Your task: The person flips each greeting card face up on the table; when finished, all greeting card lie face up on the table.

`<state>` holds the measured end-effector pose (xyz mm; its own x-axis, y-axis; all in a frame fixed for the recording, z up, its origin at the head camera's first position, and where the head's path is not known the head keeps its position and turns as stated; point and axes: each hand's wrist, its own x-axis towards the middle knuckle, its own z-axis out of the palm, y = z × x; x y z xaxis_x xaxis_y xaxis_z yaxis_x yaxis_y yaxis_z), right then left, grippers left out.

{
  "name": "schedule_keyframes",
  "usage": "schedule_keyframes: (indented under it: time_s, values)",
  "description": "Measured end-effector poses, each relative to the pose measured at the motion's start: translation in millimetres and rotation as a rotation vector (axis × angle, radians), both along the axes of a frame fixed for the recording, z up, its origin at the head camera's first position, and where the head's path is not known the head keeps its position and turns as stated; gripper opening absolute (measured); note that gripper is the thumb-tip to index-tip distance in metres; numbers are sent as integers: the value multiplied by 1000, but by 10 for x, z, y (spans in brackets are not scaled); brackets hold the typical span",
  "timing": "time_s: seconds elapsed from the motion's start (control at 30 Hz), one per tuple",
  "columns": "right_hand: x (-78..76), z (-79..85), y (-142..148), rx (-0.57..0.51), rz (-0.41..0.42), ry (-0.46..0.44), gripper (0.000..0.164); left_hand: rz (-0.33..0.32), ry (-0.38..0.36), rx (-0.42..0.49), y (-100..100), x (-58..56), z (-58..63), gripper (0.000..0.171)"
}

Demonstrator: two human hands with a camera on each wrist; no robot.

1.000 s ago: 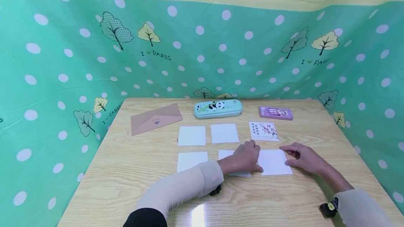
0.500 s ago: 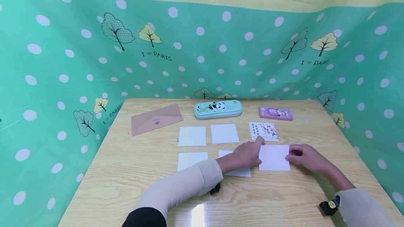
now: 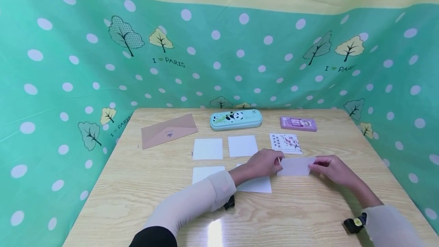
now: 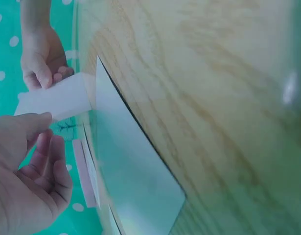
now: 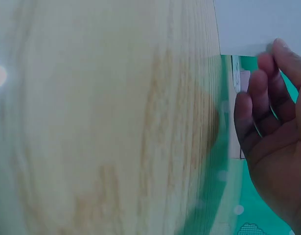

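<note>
A white square card [image 3: 295,166] is held up off the table, tilted, between both hands. My left hand [image 3: 264,162] pinches its left edge between thumb and fingers, and my right hand [image 3: 332,169] pinches the right edge. In the left wrist view the thumb of the left hand [image 4: 30,166] lies on the card [image 4: 57,98]. The right wrist view has the right hand's [image 5: 282,117] thumb and forefinger at the card's edge. Another white card [image 3: 257,185] lies partly hidden under the left forearm. Just behind the held card is a card printed with blossoms [image 3: 285,143].
More white cards [image 3: 207,149] lie left of the hands, one [image 3: 208,172] partly covered by the sleeve. Along the back are a brown envelope [image 3: 169,130], a blue panda pencil case [image 3: 236,119] and a purple box [image 3: 298,123]. A green curtain [image 3: 219,48] surrounds the wooden table.
Both hands have lifted the white card off the table and tilted it, so it looks narrower now. The left hand's fingers have closed on its edge. Other cards stay put.
</note>
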<state>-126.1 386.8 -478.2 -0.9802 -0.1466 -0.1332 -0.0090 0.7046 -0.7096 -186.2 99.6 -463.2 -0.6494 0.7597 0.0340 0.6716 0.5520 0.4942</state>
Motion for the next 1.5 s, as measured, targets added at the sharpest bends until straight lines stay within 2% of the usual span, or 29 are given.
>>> schedule_keyframes:
  time_s: [0.27,0.47,0.63,0.73,0.87,1.0,1.17,1.3,1.5]
  values:
    - [45,53,34,-86,27,-21,25,1,21,-11,-52,-12,24,18]
    - [52,78,70,-207,121,-30,28,-2,-4,-7,-59,-8,-2,17]
    - [57,86,80,-249,149,-57,33,-18,17,-19,-55,15,16,15]
    - [75,95,50,-215,121,-69,33,-30,6,-39,-58,27,8,15]
    - [83,97,4,-117,93,-74,28,-49,-23,-81,-52,37,-37,22]
    - [61,75,-15,-61,130,-53,32,-76,-32,-108,-29,49,-92,25]
    - [16,40,-37,-12,165,-55,44,-103,-16,-127,-5,42,-145,8]
    - [-4,32,-61,45,172,-58,49,-106,-5,-142,2,39,-136,21]
    - [-4,14,-95,115,188,-31,49,-103,2,-176,2,39,-127,18]
